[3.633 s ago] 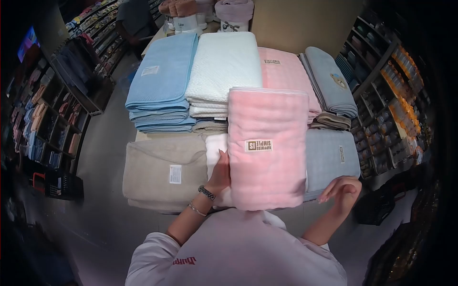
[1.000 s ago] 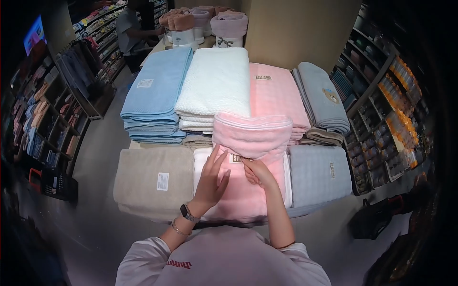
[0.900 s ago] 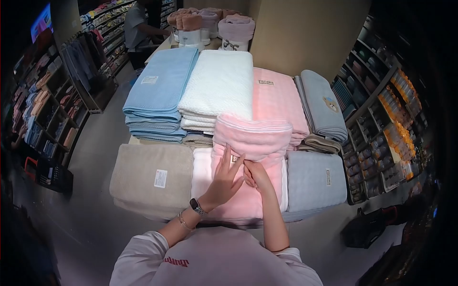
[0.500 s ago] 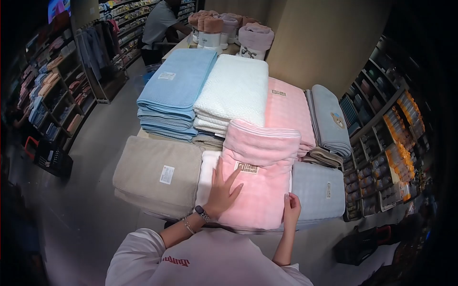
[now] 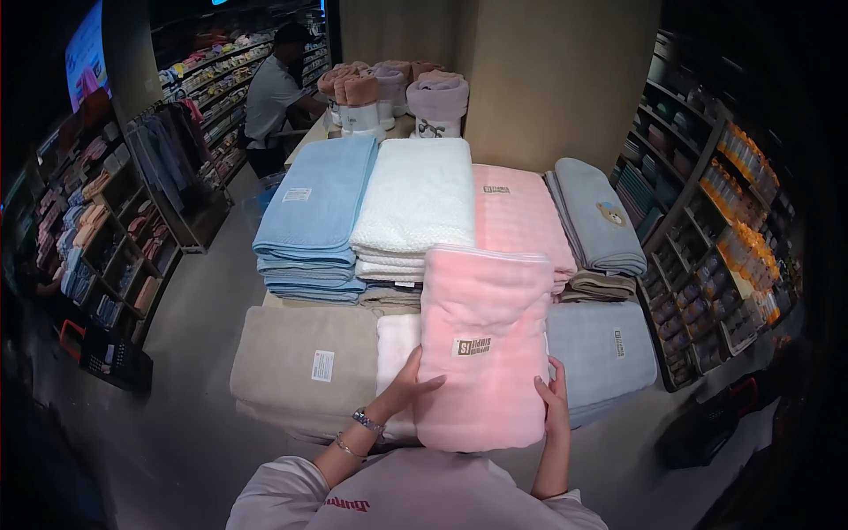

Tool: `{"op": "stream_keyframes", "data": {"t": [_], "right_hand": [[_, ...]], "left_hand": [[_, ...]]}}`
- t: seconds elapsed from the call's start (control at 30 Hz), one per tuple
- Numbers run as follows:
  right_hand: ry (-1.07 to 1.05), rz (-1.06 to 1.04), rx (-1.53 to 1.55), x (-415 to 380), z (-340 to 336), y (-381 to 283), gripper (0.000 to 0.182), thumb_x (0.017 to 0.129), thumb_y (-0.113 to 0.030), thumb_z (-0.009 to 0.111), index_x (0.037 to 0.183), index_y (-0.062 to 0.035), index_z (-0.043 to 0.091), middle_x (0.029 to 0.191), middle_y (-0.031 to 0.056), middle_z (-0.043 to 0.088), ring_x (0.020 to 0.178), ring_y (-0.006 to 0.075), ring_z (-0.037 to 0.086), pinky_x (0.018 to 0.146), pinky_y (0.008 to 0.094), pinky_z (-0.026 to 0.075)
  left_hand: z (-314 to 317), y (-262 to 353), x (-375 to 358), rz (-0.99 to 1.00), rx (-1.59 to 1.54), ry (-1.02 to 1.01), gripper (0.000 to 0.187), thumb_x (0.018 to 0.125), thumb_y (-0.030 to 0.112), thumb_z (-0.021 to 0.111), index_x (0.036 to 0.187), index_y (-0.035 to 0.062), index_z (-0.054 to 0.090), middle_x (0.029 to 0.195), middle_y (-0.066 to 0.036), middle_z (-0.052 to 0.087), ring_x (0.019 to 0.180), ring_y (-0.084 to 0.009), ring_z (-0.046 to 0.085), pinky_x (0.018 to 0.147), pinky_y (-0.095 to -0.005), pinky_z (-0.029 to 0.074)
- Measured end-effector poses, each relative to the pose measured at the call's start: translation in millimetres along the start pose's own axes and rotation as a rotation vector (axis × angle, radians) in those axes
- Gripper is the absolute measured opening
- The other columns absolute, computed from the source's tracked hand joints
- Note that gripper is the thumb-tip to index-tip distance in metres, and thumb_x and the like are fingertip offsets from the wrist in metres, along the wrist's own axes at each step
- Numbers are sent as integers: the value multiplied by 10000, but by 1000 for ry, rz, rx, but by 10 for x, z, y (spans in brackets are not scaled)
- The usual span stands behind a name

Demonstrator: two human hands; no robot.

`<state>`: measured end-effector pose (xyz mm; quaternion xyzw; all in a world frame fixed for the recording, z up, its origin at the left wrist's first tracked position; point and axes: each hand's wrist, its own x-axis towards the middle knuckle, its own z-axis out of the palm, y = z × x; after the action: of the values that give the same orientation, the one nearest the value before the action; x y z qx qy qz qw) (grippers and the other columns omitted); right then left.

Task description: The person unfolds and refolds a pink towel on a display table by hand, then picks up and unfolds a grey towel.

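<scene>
A folded pink towel (image 5: 484,389) with a small printed label stands slightly tilted in front of me, above the front row of stacks. My left hand (image 5: 408,386) grips its left edge, thumb lying on the front face and fingers partly hidden behind. On the opposite edge my right hand (image 5: 554,399) holds the towel, its fingertips against the side. Behind the held towel is a white folded towel (image 5: 397,349), mostly covered. A beige towel stack (image 5: 291,358) lies to the left, and a grey-blue towel stack (image 5: 601,358) to the right.
Farther back on the table are a blue stack (image 5: 322,194), a white stack (image 5: 420,190), a pink stack (image 5: 521,203) and a grey bear towel (image 5: 596,208). Rolled towels (image 5: 439,97) stand behind. A person (image 5: 274,97) is at the far left. Shelving (image 5: 698,256) lines the right.
The pink towel's loose upper part now lies smoother and straighter. My left hand has moved from flat on its front to the left edge; my right hand now grips the right edge.
</scene>
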<state>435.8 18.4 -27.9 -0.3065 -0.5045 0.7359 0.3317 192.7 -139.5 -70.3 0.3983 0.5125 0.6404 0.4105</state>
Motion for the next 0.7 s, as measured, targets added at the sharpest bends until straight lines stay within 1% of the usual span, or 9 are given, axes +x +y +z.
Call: {"op": "stream_keyframes", "data": {"t": [0.1, 0.17, 0.23, 0.37, 0.47, 0.57, 0.6, 0.67, 0.7], "right_hand": [[-3, -103, 10, -40, -65, -72, 594, 806, -79, 613, 1346, -24, 371, 1197, 163, 524, 1082, 239, 534, 945, 341, 422], [39, -140, 43, -151, -88, -271, 661, 737, -111, 621, 1346, -7, 385, 1260, 177, 485, 1116, 273, 528, 956, 366, 428], [4, -245, 148, -324, -75, -587, 672, 729, -121, 615, 1347, 4, 382, 1273, 179, 476, 1135, 286, 524, 969, 373, 428], [44, -381, 239, -500, -21, -886, 664, 721, -117, 593, 1337, 20, 387, 1271, 175, 484, 1157, 293, 523, 983, 379, 434], [89, -226, 151, -314, -114, -800, 621, 739, -146, 627, 1302, 30, 434, 1279, 165, 486, 1126, 276, 540, 948, 372, 451], [103, 97, -137, 107, -483, -156, 553, 750, -162, 678, 1238, 39, 512, 1227, 151, 534, 1115, 254, 541, 906, 349, 460], [159, 44, -181, 139, -541, 58, 528, 755, -166, 687, 1216, 40, 533, 1186, 153, 558, 1109, 260, 540, 916, 354, 446], [263, -70, -268, 121, -599, 368, 480, 766, -173, 706, 1173, 43, 574, 1104, 158, 605, 1098, 272, 538, 937, 363, 418], [316, -223, -560, 83, -553, 309, 468, 770, -170, 703, 1166, 46, 579, 1130, 173, 599, 1128, 281, 522, 969, 370, 386]], "left_hand": [[325, 383, -149, 10, 110, -183, 839, 832, 164, 697, 1454, 17, 152, 1444, -146, 299, 1317, -202, 321, 1063, -337, 325], [515, 521, -215, -72, 2, -250, 856, 831, 145, 699, 1456, 17, 128, 1454, -141, 286, 1314, -200, 330, 1073, -341, 321], [622, 702, -262, -115, -31, -310, 872, 843, 155, 691, 1455, 13, 86, 1450, -141, 294, 1305, -207, 353, 1080, -346, 326], [696, 598, -224, -40, -78, -274, 818, 863, 163, 670, 1438, 3, 110, 1421, -154, 321, 1280, -215, 380, 1043, -351, 374], [719, 139, -110, -16, -93, -132, 757, 888, 187, 640, 1427, -8, 145, 1372, -157, 390, 1250, -203, 418, 1001, -346, 412], [493, -156, -86, -253, -58, -93, 679, 924, 216, 589, 1420, -10, 185, 1318, -151, 458, 1195, -198, 470, 971, -337, 426], [442, -192, -83, -326, -43, -76, 654, 936, 226, 573, 1417, -11, 198, 1300, -149, 480, 1176, -196, 488, 961, -334, 431], [430, -189, -105, -229, 58, -15, 639, 935, 218, 575, 1414, -3, 215, 1300, -134, 479, 1134, -177, 508, 924, -321, 453], [442, -153, -143, -239, 62, -12, 635, 934, 218, 578, 1410, -4, 223, 1306, -134, 473, 1129, -172, 509, 917, -316, 454]]}}
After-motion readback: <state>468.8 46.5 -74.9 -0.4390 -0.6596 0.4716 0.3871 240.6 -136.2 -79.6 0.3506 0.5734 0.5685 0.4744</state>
